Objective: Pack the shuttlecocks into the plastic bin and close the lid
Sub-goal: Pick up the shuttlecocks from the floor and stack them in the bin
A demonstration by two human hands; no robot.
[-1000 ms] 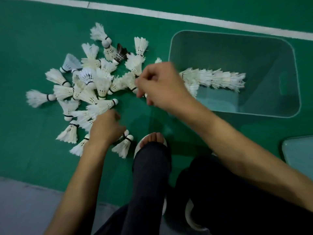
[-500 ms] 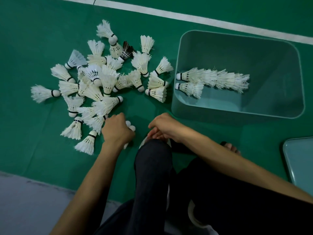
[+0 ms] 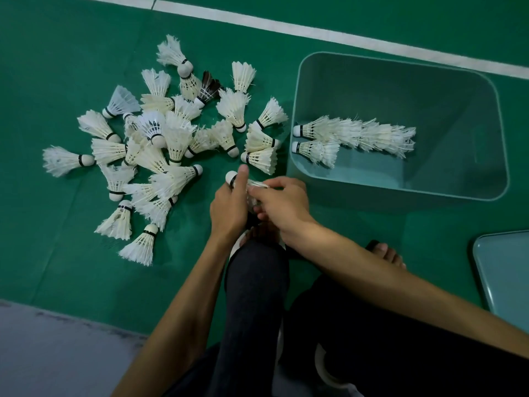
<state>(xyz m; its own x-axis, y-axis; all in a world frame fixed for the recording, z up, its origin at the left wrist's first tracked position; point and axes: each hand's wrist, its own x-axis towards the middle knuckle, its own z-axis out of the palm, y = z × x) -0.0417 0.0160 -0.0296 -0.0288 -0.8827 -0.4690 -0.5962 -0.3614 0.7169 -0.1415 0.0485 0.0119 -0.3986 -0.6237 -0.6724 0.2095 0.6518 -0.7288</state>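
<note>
Several white shuttlecocks (image 3: pixel 171 144) lie scattered on the green court floor at the left. The teal plastic bin (image 3: pixel 483 193) stands open at the right, with a nested stack of shuttlecocks (image 3: pixel 357 134) and a shorter stack (image 3: pixel 317 150) on its bottom. Just in front of the pile, my left hand (image 3: pixel 229 209) grips a shuttlecock (image 3: pixel 231 176) whose cork sticks out above my fingers. My right hand (image 3: pixel 282 203) pinches its feather end from the right. Both hands hover close together near the bin's front left corner.
The bin's teal lid (image 3: pixel 503 276) lies flat at the right edge. A white court line (image 3: pixel 315 31) runs along the top. My dark-trousered knees and a bare foot (image 3: pixel 386 253) fill the lower centre. Grey floor (image 3: pixel 57 353) begins at the lower left.
My right hand came back from over the pile to my knee, then met my left hand. The left hand lifted a shuttlecock off the floor, and both hands now hold it.
</note>
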